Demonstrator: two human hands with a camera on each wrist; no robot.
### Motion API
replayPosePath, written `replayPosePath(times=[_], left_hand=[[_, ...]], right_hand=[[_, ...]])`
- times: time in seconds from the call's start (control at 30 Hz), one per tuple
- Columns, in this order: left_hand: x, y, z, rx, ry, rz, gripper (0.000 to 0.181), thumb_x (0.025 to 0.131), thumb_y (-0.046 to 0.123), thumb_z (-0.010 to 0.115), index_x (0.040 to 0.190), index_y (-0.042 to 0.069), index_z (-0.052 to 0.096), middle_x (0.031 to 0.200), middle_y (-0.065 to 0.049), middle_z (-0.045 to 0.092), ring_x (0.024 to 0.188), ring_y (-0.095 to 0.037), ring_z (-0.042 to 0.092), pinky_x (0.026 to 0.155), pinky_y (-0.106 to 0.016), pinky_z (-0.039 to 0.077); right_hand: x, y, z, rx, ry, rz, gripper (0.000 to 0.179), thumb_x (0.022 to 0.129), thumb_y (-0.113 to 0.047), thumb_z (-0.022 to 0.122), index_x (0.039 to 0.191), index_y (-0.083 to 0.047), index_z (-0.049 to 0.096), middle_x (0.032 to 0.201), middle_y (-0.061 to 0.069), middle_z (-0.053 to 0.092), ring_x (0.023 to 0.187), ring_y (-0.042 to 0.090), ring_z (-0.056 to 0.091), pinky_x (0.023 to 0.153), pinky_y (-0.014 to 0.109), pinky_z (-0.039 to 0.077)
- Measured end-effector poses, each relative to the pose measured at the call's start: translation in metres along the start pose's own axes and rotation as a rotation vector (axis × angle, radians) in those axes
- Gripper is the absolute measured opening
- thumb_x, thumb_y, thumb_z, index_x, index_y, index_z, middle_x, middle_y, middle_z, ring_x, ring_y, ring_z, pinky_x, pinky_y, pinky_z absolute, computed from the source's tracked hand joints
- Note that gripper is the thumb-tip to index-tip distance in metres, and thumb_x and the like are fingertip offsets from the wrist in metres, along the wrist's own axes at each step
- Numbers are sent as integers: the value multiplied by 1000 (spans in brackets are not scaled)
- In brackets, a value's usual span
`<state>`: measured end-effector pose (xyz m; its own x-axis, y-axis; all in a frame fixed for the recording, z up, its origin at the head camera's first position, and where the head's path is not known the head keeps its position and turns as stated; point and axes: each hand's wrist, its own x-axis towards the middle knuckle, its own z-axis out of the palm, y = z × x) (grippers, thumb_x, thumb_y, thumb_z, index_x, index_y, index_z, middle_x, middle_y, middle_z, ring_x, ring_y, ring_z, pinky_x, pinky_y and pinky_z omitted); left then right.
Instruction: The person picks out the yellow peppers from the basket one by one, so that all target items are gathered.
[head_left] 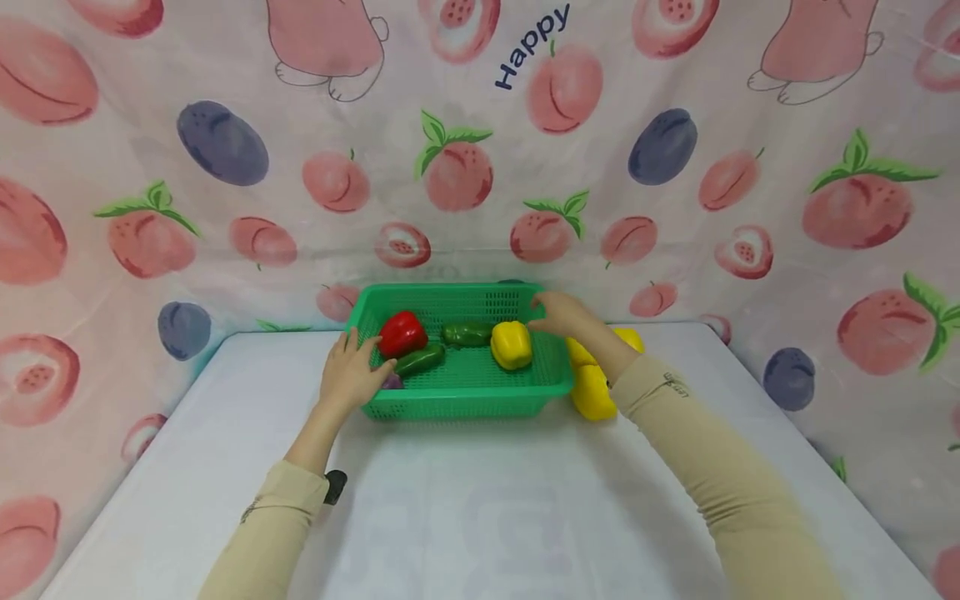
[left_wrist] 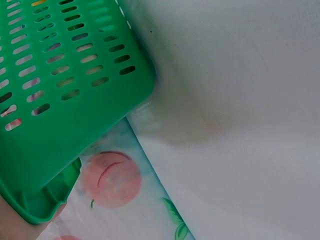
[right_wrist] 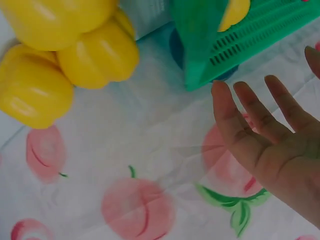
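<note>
A green plastic basket (head_left: 457, 393) stands on the table. Inside lie a red bell pepper (head_left: 403, 335), a yellow bell pepper (head_left: 512, 345), two green cucumber-like vegetables, one of them this near cucumber (head_left: 421, 360), and a purple item (head_left: 392, 382) partly hidden by my left hand. My left hand (head_left: 352, 371) reaches over the basket's left rim, thumb and forefinger apart above the contents; in the left wrist view the rim hides most of it. At the right rear corner, my right hand (head_left: 564, 315) has its fingers spread near the rim, holding nothing.
Several yellow bell peppers (right_wrist: 97, 55) sit together on the table just right of the basket, partly behind my right forearm in the head view. The white table (head_left: 450, 508) meets a fruit-printed cloth (head_left: 465, 233) at its back and sides.
</note>
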<state>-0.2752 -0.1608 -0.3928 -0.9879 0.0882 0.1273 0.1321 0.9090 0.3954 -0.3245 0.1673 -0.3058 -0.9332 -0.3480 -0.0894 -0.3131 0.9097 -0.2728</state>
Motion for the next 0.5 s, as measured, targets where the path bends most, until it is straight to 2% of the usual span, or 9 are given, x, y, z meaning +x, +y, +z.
replayPosePath(times=[0.17,0.37,0.5], left_hand=[[-2,-1,2,-1,-21,-2,61,95,41,46,142,3,38,152,-33,12,141,-50,9,115,-60,13],[-1,1,1,-22,-2,-9,61,95,41,46,143,4,38,152,-32,12,141,-49,9,115,-59,12],[1,0,0,-8,3,-13,61,95,42,46,143,5,38,153,-32,12,142,-48,9,115,-59,13]], right_hand=[[22,-19,1,5,-100,46,54,91,-29,60,133,2,46,139,22,47,124,36,48,104,46,41],[43,-36,-1,10,-108,50,61,91,-31,61,137,3,42,142,22,44,129,35,44,108,45,38],[61,-38,3,17,-116,91,62,91,-37,60,138,-1,42,144,19,42,130,35,42,108,46,38]])
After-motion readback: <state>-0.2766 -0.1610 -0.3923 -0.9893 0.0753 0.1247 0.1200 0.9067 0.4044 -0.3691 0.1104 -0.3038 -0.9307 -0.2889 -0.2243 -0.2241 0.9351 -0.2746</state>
